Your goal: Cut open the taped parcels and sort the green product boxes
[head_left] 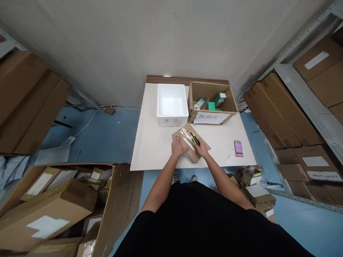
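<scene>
A small taped cardboard parcel (187,135) lies near the front edge of a white table (152,146). My left hand (177,146) rests flat on the parcel's left side, fingers spread. My right hand (200,147) is closed around a black and yellow utility knife (194,139), whose tip lies on the parcel's tape seam.
At the table's back stand a white foam bin (172,104) and an open cardboard box (212,102) with green packs and a paper label. A pink item (238,148) lies at the right. Cartons crowd the floor at left (53,207) and the shelves at right (300,117).
</scene>
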Tool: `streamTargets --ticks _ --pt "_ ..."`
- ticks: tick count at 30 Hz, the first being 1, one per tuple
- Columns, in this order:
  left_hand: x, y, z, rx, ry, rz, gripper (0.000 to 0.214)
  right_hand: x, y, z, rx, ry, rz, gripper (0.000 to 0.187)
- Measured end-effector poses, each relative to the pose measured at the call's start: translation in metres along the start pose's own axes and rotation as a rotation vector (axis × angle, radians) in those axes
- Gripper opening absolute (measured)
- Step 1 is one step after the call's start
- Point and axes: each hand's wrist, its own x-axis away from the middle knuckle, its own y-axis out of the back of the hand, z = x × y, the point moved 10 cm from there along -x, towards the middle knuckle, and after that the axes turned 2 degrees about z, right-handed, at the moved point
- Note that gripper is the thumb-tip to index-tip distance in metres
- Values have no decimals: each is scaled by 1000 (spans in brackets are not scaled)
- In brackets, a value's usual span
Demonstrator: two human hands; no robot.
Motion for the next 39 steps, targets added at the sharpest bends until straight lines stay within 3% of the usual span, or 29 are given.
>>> streamTargets --ticks 3,5,11,16,19,27,35,39 --pt "-14 -1 3 -76 -5 126 125 -29 -7 41 197 172 -49 59" --pt "-19 2 9 -103 -37 175 124 -47 -21 56 287 206 -15 62" --pt "-20 10 18 -116 -97 211 123 -72 -50 59 485 128 7 63" --pt "-16 8 17 -131 -78 211 125 -62 -65 57 886 -20 69 67" --pt "-15 10 16 -128 -80 203 124 -56 -68 65 991 -43 111 68" --pt "-12 15 14 -123 -81 200 122 -44 -61 68 976 -62 205 77" --pt "-10 18 14 -141 -86 189 121 -8 -40 55 1017 -90 313 74" --pt "-10 18 15 -177 -66 210 120 19 -23 41 931 -189 397 75"
